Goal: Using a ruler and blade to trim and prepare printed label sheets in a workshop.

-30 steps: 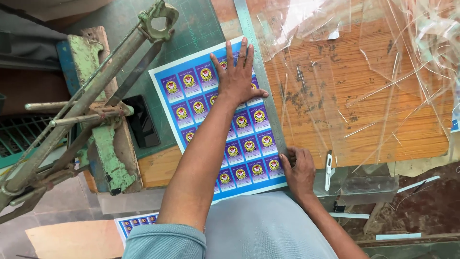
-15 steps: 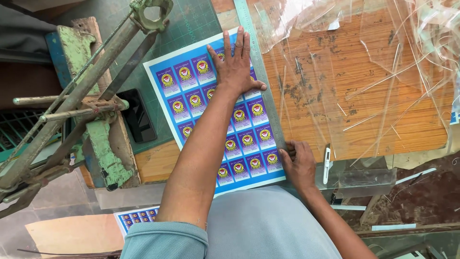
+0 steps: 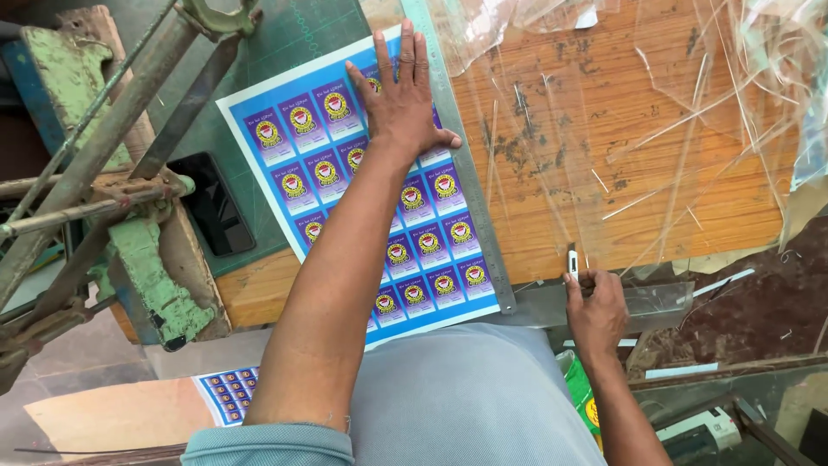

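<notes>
Blue and purple, a printed sheet (image 3: 345, 173) of small identical labels is laid flat across a green cutting mat (image 3: 302, 34) at the near edge of the wooden bench (image 3: 690, 207). It is pinned by the left hand (image 3: 401, 103), spread wide with the palm down on the upper rows, nothing gripped, the thumb tip touching a long metal ruler (image 3: 461, 164) that is set along the sheet's right edge. Just beside the ruler's near end, a slim knife (image 3: 572, 261) is pinched in the closed grip of the right hand (image 3: 597, 311), blade end pointing away from the body. As for progress, the label grid is seen whole and uncut, so by the look of it only the edge trim is in hand and the separating of rows is left. Further out, clear plastic film and thin slivers (image 3: 655, 129) are scattered over the bench top, a dark phone (image 3: 211, 203) is lying left of the sheet, a worn green metal frame (image 3: 147, 276) is standing beyond that, and another label sheet (image 3: 226, 393) is glimpsed down below.
</notes>
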